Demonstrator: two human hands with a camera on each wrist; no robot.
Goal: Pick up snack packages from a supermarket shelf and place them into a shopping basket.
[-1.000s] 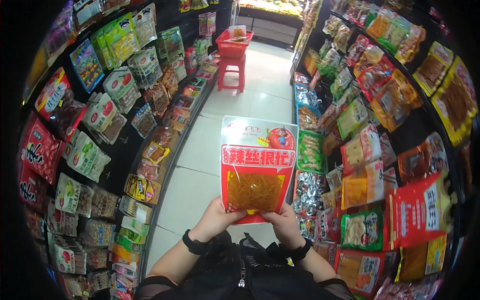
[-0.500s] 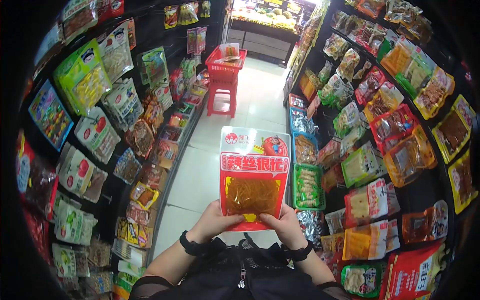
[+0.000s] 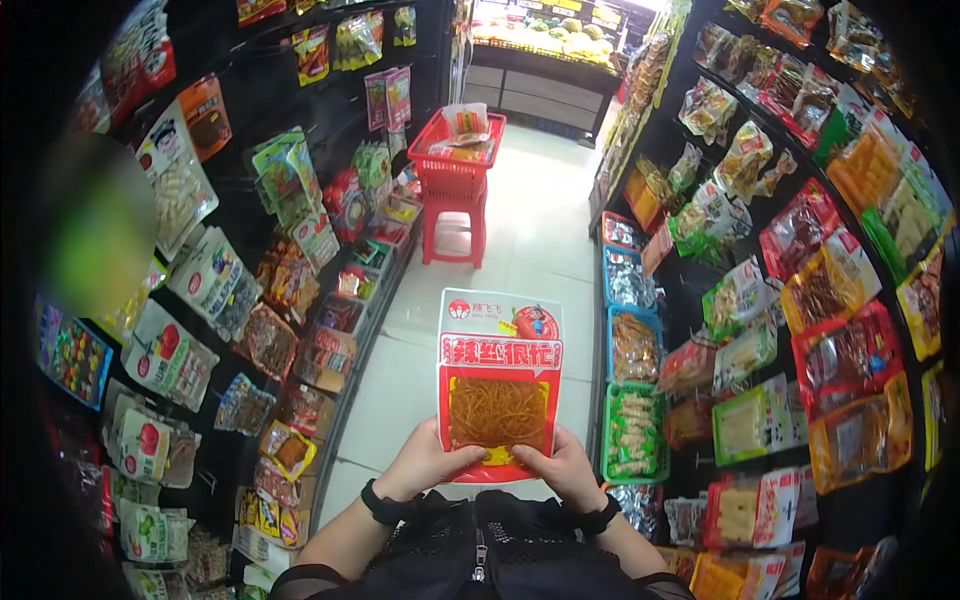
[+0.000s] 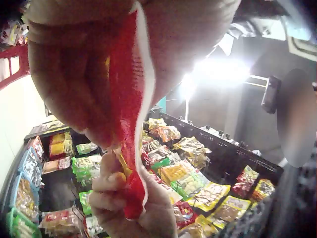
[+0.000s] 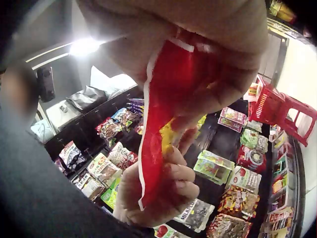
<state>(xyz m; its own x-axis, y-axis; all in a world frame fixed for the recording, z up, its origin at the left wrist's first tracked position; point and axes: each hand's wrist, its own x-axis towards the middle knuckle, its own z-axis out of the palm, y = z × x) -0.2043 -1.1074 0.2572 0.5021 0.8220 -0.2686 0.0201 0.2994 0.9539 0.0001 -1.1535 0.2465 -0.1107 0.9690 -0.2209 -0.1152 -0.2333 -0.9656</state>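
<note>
Both hands hold one snack packet (image 3: pixel 500 405) in front of the body in the head view. It is red with a white top, a cartoon figure, large Chinese lettering and a clear window showing orange-brown strands. The left hand (image 3: pixel 438 462) grips its lower left corner, thumb across the front. At the lower right, the right hand (image 3: pixel 562 468) pinches it the same way, and the two thumbs point toward each other. From the left wrist the packet (image 4: pixel 130 114) appears edge-on, with fingers curled behind it. Black bands circle both wrists.
A red basket (image 3: pixel 455 145) holding packets sits on a red stool (image 3: pixel 455 225) in the aisle ahead. Hanging snack packs line a left rack (image 3: pixel 170 350) and a right rack (image 3: pixel 745 410). Low trays, including a green basket (image 3: pixel 635 432), edge the right side. Produce (image 3: pixel 550 40) lies at the far end.
The head view has shifted, and the packet and hands sit lower in it. The basket and stool also appear lower, with more of the far produce stand visible. Both hands keep their hold.
</note>
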